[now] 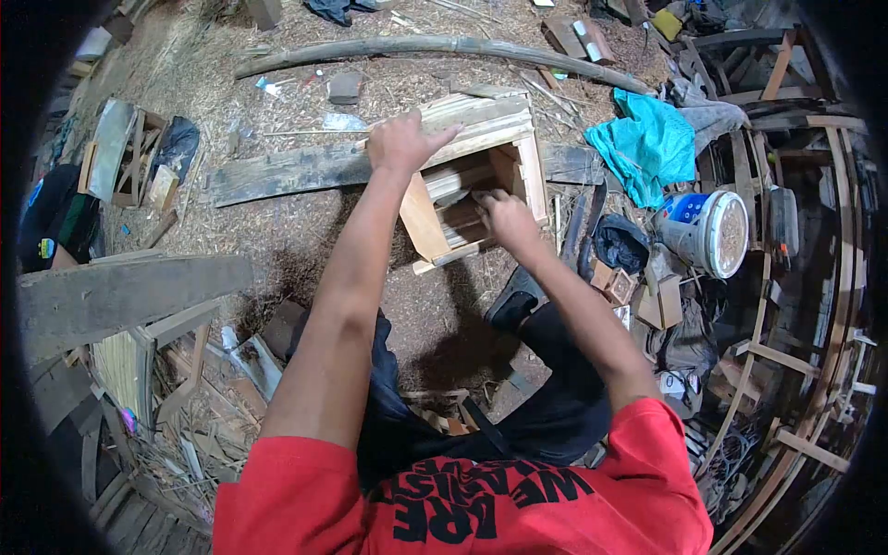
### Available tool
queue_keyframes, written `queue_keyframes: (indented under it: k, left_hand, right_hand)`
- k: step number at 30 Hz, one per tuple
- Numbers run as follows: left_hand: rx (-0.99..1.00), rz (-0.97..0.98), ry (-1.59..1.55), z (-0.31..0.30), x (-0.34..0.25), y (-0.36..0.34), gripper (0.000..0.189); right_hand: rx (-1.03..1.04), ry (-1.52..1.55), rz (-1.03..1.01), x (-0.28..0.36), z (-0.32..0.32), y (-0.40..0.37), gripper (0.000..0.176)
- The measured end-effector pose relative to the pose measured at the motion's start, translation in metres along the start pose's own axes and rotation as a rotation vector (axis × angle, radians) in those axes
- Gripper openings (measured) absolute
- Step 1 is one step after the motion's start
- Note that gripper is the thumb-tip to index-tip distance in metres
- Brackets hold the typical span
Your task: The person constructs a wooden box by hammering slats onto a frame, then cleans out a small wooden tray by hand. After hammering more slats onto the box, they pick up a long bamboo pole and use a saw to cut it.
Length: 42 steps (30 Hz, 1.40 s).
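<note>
A small wooden box (481, 125) made of pale slats is propped on a long weathered plank (287, 176), its open side facing me. My left hand (402, 146) is over the box's upper left corner, thumb stretched along the top and fingers hooked over the edge. At the opening, my right hand (509, 222) has its fingers curled together just inside the frame. Whatever those fingers pinch is too small or hidden to name. A pale side panel (424, 219) forms the box's left wall, and the interior is partly in shadow.
A curved pole (444, 44) lies across the sawdust floor behind the box. To the right are a turquoise sack (643, 148), a white-and-blue bucket (708, 231) and wood offcuts (659, 301). A thick board (134, 296) juts in from the left; part of another person (60, 217) shows beyond.
</note>
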<state>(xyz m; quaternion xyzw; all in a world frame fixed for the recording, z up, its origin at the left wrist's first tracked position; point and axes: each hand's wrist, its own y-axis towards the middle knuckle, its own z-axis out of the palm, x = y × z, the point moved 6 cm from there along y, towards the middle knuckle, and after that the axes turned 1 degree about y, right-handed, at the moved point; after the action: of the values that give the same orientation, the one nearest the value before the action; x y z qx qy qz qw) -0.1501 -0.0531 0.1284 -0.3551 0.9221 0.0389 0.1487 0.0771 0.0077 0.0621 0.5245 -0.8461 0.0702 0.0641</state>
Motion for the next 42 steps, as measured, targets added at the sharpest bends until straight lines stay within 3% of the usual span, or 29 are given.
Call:
queue_keyframes:
  k: [4,8,10,14,18,21,22,24,26,29,32,36,39,42]
  left_hand:
    - [-0.052,0.020,0.003,-0.001,-0.002,0.000,0.089]
    - [-0.046,-0.006,0.015,-0.003,-0.002,-0.001,0.089]
    - [-0.045,-0.016,0.029,-0.006,-0.001,0.000,0.089]
    - [0.006,-0.019,-0.022,0.003,0.002,0.005,0.091]
    - [-0.004,-0.026,0.010,0.003,0.003,0.009,0.090]
    - [-0.014,-0.007,0.012,0.003,0.004,0.011,0.093]
    - [-0.014,-0.002,0.017,0.004,0.005,0.011,0.093]
    - [-0.030,0.022,0.005,0.006,0.000,0.004,0.092]
    - [-0.082,0.044,-0.007,0.005,0.002,-0.002,0.092]
    - [0.003,0.009,-0.006,0.000,0.000,0.002,0.087]
    - [0.030,-0.022,-0.005,0.000,0.001,0.000,0.086]
    - [0.013,-0.016,-0.008,0.001,0.001,0.005,0.087]
    - [0.023,-0.006,0.001,0.001,0.003,0.010,0.089]
    - [-0.007,0.043,0.020,0.013,-0.003,0.002,0.091]
  right_hand:
    - [-0.134,0.043,0.036,0.007,0.004,-0.025,0.020]
    - [-0.087,0.133,-0.040,-0.013,0.016,-0.016,0.023]
    - [0.049,0.184,-0.054,-0.013,-0.012,0.011,0.017]
    - [0.132,0.119,-0.132,0.008,-0.091,0.037,0.019]
    - [0.209,0.133,-0.021,0.030,-0.157,0.051,0.020]
    - [0.147,0.162,-0.047,0.030,-0.133,0.054,0.019]
    - [-0.020,0.206,-0.218,0.028,-0.103,0.051,0.017]
    - [0.158,0.051,-0.063,-0.007,0.004,0.036,0.016]
    - [0.071,0.162,-0.114,-0.010,0.004,0.040,0.017]
    - [0.122,0.199,-0.068,-0.013,-0.006,0.050,0.017]
    - [0.084,0.207,-0.099,0.004,-0.057,0.055,0.016]
    - [0.186,0.151,-0.070,0.029,-0.115,0.055,0.018]
    - [0.122,0.134,-0.133,0.030,-0.096,0.059,0.018]
    - [0.218,-0.007,-0.017,0.002,-0.021,0.069,0.017]
